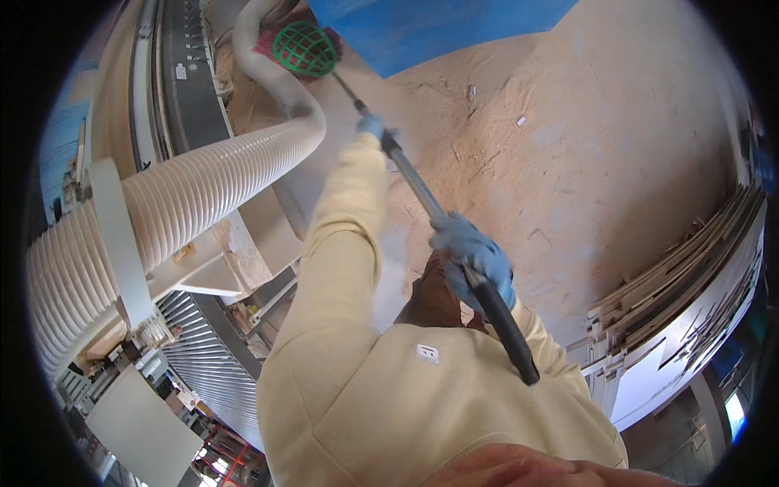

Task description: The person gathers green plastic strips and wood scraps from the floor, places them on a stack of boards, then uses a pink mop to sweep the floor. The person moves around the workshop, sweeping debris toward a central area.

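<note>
A long-handled broom (418,187) runs diagonally across the view, its metal pole fitted with black grips. At its far end is a green lattice head (304,49) with a red, bristle-like fringe, low over the floor beside a hose. My left hand (371,127), in a blue glove, is stretched far forward and closed around the pole's upper part. Nearer my body, my right hand (474,256), gloved the same, wraps the pole just above its black end grip (507,333). The end grip points back toward my chest.
A thick ribbed white hose (219,166) curves along the left, by a machine. Sawdust and scraps cover the floor (527,162). A blue panel (438,32) stands ahead. Stacked boards and strips (682,284) lie at right. A roller conveyor (207,365) sits lower left.
</note>
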A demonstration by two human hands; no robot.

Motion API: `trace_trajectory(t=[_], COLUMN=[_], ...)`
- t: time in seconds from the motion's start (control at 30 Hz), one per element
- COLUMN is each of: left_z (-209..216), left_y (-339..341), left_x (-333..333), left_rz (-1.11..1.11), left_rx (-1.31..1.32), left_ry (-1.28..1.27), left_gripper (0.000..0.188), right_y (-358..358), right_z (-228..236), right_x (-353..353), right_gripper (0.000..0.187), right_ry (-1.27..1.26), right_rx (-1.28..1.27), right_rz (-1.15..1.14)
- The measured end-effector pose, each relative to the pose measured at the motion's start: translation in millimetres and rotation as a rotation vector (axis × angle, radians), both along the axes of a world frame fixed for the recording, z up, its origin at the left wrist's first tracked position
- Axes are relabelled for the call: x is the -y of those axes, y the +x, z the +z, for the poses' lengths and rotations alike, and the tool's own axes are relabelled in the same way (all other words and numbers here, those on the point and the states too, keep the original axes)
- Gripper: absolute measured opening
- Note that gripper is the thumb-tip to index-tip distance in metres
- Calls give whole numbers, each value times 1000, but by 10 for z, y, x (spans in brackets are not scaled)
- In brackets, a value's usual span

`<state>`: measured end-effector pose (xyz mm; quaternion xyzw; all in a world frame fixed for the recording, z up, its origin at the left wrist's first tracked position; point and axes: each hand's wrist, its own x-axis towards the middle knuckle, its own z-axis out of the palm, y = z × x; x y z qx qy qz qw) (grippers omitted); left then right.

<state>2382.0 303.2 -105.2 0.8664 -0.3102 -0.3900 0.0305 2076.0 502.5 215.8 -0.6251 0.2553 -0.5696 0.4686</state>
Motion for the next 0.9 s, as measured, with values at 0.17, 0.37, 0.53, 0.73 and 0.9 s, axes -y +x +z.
trace_trajectory(t=[0.17,0.37,0.53,0.73,0.9], left_z=[737,1945,2450,2747,2358], left_y=[-1489,-3189,-3929,-4199,-3141], left_x=[-830,-2310,-3230,-3584,-2759], left_rz=[8,1201,1382,1231,849], left_rx=[-326,-1344,-1526,-1354,-1408], left_ry=[-44,25,-78,-93,-423], left_gripper=[27,27,13,26,26], right_y=[-1162,-2465,-3460,-4007,-3354], right_z=[829,2215,2730,2929,2102], right_x=[-797,-1808,-2839,-3413,-2957], right_gripper=[14,18,29,43,41], right_ry=[342,483,332,368,393], right_rx=[-206,-453,-264,-214,-69], right_rz=[-43,-372,-413,-608,-518])
